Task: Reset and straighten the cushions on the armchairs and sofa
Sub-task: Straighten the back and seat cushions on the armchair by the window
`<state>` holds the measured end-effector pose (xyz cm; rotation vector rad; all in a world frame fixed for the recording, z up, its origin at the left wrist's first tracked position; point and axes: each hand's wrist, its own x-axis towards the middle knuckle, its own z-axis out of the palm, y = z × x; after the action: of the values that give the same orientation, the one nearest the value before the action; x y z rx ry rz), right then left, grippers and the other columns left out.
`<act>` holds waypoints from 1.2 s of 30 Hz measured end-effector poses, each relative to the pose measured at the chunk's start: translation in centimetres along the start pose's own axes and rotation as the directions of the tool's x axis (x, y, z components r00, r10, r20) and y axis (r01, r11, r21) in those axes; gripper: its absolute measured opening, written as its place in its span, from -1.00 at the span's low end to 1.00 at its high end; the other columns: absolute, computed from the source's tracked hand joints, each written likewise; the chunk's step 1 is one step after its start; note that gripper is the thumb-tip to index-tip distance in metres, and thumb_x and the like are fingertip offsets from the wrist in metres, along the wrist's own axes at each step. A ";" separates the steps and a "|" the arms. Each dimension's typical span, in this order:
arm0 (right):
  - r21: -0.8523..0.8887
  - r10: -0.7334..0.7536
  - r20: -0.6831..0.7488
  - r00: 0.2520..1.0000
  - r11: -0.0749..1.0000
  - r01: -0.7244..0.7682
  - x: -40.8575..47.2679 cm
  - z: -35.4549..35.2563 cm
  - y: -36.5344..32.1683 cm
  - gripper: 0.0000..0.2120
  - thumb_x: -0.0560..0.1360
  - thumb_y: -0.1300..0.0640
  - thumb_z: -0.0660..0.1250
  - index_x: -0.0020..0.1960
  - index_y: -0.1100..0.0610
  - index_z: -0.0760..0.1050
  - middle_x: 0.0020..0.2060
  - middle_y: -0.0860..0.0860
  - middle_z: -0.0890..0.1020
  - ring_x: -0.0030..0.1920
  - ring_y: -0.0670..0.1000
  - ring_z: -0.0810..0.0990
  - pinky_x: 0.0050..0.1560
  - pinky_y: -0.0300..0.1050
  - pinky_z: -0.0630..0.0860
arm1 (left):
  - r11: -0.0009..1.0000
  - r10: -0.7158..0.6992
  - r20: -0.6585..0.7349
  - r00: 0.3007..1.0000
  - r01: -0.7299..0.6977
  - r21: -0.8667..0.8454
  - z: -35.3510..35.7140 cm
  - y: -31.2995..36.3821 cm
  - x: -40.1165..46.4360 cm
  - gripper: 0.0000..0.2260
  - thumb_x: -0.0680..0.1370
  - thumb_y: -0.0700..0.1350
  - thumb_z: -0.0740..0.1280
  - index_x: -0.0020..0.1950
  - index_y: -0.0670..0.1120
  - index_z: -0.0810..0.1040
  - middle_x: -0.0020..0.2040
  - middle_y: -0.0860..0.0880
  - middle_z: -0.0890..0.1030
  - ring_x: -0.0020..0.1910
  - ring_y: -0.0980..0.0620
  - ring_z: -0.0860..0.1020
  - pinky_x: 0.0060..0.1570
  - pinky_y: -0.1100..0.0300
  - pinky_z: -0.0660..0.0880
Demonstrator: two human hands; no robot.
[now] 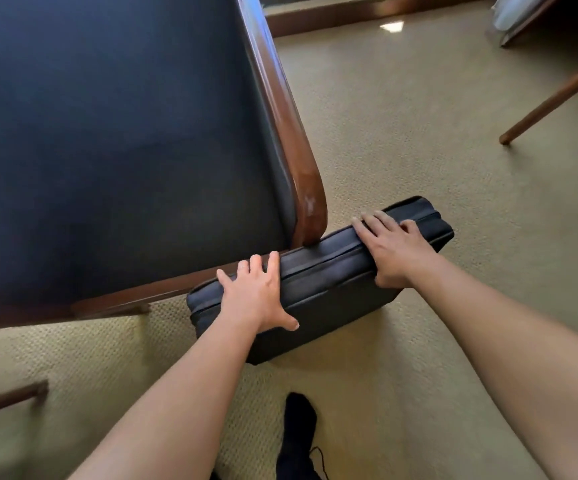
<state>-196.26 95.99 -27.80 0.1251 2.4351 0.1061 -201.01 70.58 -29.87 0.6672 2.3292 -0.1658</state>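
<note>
A dark cushion [329,282] stands on its edge on the carpet, leaning against the front right corner of the armchair [301,188]. My left hand [256,296] grips its upper edge near the left end, fingers over the top and thumb on the near face. My right hand [395,247] grips the same edge further right, fingers spread over the top and thumb down the near side. The armchair has a brown wooden frame and a dark blue seat [114,140] with no cushion on it.
Beige carpet [419,133] spreads to the right and behind the cushion. A wooden furniture leg [554,98] slants in at the right. My foot in a dark sock [298,431] stands near the bottom. Another wooden piece [7,400] shows at the lower left.
</note>
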 end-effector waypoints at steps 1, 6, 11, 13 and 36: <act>-0.024 -0.015 -0.019 1.000 1.000 0.015 0.3 0.3 0.1 0.06 0.40 0.00 0.42 0.62 0.04 -0.24 0.61 0.06 -0.03 0.60 0.14 -0.07 0.48 0.26 0.10 | 1.000 -0.001 -0.027 1.000 0.002 0.017 0.3 -0.1 0.1 0.20 0.26 0.43 0.50 0.64 0.00 -0.09 0.54 -0.12 0.21 0.54 -0.20 0.21 0.42 -0.44 0.17; -0.154 -0.105 -0.047 0.993 0.983 0.097 0.8 0.9 -0.4 -0.04 0.18 -0.17 0.50 0.44 0.00 0.12 0.31 0.06 0.29 0.40 0.18 0.22 0.31 0.25 0.24 | 0.999 0.054 -0.083 0.995 -0.053 0.011 2.0 -0.4 -0.5 0.00 0.27 0.38 0.50 0.51 0.02 0.10 0.42 -0.07 0.30 0.42 -0.17 0.33 0.38 -0.38 0.26; -0.179 -0.199 -0.094 0.975 0.967 0.180 -0.1 1.9 -0.1 -0.30 0.16 -0.24 0.40 0.17 -0.04 0.20 0.19 -0.01 0.38 0.33 0.12 0.30 0.29 0.16 0.21 | 0.994 0.086 -0.105 0.991 -0.092 -0.060 2.8 -0.9 -1.2 -0.12 0.30 0.37 0.46 0.44 0.08 0.12 0.34 -0.06 0.38 0.32 -0.16 0.44 0.30 -0.24 0.40; -0.151 -0.205 -0.098 0.974 0.970 0.189 -0.5 2.2 -0.3 -0.37 0.18 -0.24 0.37 0.11 -0.06 0.18 0.15 -0.02 0.41 0.29 0.10 0.37 0.28 0.14 0.18 | 0.991 0.100 -0.107 0.989 -0.108 -0.074 2.9 -1.1 -1.4 -0.13 0.31 0.36 0.46 0.45 0.09 0.12 0.34 -0.05 0.42 0.31 -0.16 0.46 0.27 -0.22 0.42; -0.030 -0.494 -0.249 0.833 0.864 0.503 -6.7 -14.6 -21.1 -0.65 0.34 -0.16 0.41 -0.07 -0.03 0.33 -0.17 -0.10 0.48 -0.15 -0.01 0.47 0.10 0.01 0.40 | 0.996 -0.044 -0.116 0.992 0.035 -0.078 -7.5 -23.9 -17.5 -0.37 0.17 0.26 0.42 0.18 0.20 0.30 -0.01 0.17 0.40 -0.02 0.06 0.45 -0.01 0.01 0.48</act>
<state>-202.00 73.59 -14.72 -0.5436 2.6341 -0.1698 -206.68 44.93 -14.28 0.6085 2.4494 -0.0571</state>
